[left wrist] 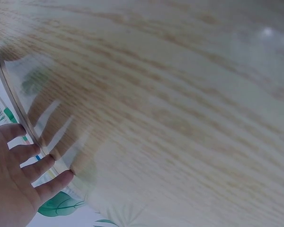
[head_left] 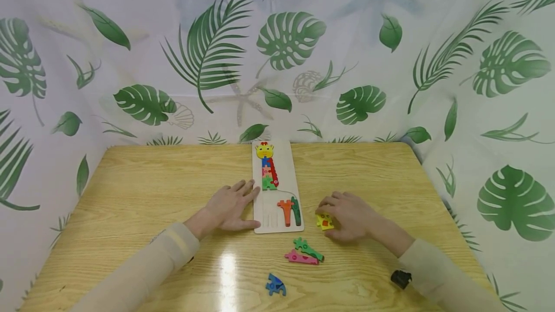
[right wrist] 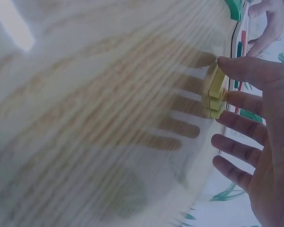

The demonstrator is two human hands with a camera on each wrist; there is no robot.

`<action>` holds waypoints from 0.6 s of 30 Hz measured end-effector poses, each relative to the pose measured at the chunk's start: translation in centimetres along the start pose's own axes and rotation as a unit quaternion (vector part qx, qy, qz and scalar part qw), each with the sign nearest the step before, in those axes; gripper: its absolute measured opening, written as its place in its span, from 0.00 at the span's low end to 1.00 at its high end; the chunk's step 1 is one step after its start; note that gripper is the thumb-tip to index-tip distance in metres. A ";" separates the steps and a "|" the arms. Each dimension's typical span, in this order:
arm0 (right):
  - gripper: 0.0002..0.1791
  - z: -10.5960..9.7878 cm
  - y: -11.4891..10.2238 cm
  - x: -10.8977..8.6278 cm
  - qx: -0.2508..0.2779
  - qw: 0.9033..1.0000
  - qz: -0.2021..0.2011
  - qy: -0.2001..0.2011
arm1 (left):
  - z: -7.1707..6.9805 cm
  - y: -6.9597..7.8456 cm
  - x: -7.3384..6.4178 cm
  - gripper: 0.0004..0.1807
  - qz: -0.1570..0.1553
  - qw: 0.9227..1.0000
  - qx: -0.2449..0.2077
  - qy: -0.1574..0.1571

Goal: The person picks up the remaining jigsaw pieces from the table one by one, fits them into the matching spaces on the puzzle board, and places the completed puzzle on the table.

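A pale puzzle board [head_left: 285,167] bears a giraffe's yellow head, neck pieces in several colours, and an orange leg piece [head_left: 285,212] and dark green leg piece [head_left: 296,211] at its lower right. My left hand [head_left: 230,208] rests with spread fingers along the board's left edge; the left wrist view also shows these fingers at the edge. To the right of the board, my right hand [head_left: 353,216] pinches a yellow puzzle piece [head_left: 324,221] with a red patch between thumb and fingers. Close to the tabletop, that piece [right wrist: 216,93] shows its side in the right wrist view.
Below the board lie a green piece [head_left: 309,249] and a pink piece [head_left: 302,257], with a blue piece [head_left: 275,284] nearer the front. The wooden table [head_left: 165,172] meets a leaf-patterned cloth [head_left: 234,76] at the back and sides.
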State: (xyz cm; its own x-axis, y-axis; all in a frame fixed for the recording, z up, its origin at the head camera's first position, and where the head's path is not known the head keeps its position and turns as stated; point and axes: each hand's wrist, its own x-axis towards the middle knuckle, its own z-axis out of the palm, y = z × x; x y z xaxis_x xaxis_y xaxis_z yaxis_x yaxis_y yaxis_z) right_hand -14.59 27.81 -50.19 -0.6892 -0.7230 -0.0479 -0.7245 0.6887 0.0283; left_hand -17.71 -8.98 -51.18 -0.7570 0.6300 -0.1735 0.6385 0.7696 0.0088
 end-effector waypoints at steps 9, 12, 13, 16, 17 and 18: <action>0.28 0.0 0.2 -0.5 0.003 1.000 -0.008 0.008 | 0.2 0.1 0.1 0.55 -0.002 1.000 0.000 -0.003; 0.27 0.0 0.3 -0.7 0.007 1.000 -0.005 0.009 | 0.1 0.1 0.1 0.55 -0.002 1.000 0.001 -0.003; 0.27 0.0 0.3 -0.7 0.010 1.000 -0.005 0.011 | 0.1 0.1 0.1 0.55 -0.002 1.000 0.001 -0.003; 0.27 0.1 0.3 -0.9 0.013 1.000 -0.002 0.014 | 0.0 0.2 0.1 0.55 -0.002 1.000 0.001 -0.004; 0.27 0.1 0.3 -0.9 0.014 1.000 -0.002 0.016 | 0.0 0.2 0.0 0.55 -0.002 1.000 0.001 -0.004; 0.27 0.2 0.3 -1.0 0.013 1.000 -0.001 0.018 | 0.0 0.2 0.0 0.55 -0.001 1.000 0.001 -0.004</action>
State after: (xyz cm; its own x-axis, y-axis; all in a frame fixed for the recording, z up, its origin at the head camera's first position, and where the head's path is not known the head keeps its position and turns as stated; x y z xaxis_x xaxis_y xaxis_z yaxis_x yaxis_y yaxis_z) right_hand -14.16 28.77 -50.31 -0.6878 -0.7258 -0.0115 -0.7259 0.6879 0.0019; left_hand -17.62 -8.79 -51.16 -0.7572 0.6274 -0.1815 0.6370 0.7708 0.0068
